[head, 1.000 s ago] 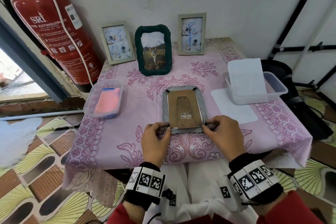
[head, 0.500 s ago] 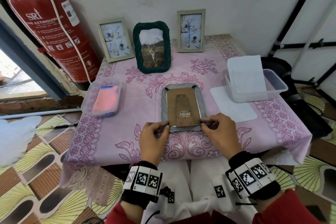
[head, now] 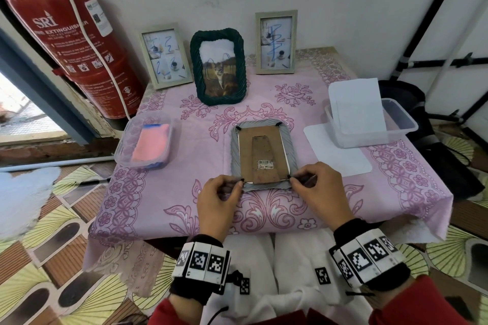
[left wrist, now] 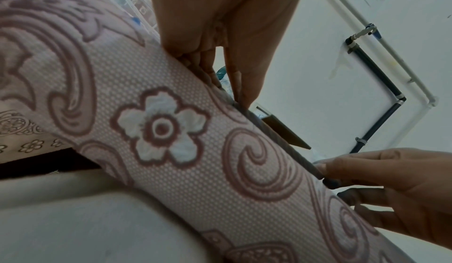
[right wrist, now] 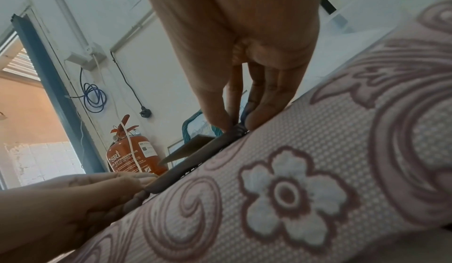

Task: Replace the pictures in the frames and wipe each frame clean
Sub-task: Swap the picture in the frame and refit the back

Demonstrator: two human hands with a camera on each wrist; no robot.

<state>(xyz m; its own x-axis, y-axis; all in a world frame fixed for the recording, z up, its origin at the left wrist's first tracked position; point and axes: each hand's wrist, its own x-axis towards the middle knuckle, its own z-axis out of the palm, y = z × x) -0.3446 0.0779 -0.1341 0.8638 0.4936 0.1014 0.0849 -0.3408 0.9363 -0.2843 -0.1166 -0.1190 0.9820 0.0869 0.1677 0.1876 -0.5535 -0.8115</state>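
- Lying face-down near the front edge of the table (head: 169,208): grey frame (head: 290,145), cardboard backing (head: 262,150) up.
- Left hand (head: 217,202) and right hand (head: 320,194) each pinch a near corner.
- Step, likely: freeing corner tabs; next, lift backing out.

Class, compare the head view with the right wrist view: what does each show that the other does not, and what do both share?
Only the head view shows the grey frame whole, lying face down with its brown backing board up, two pale frames standing at the wall, the tub with a pink cloth, and the tub holding white paper.

Only the right wrist view shows a blue cable coil and a black plug on the wall.

Both show the left hand and right hand pinching the grey frame's near corners, the green frame, the red fire extinguisher and the pink tablecloth.
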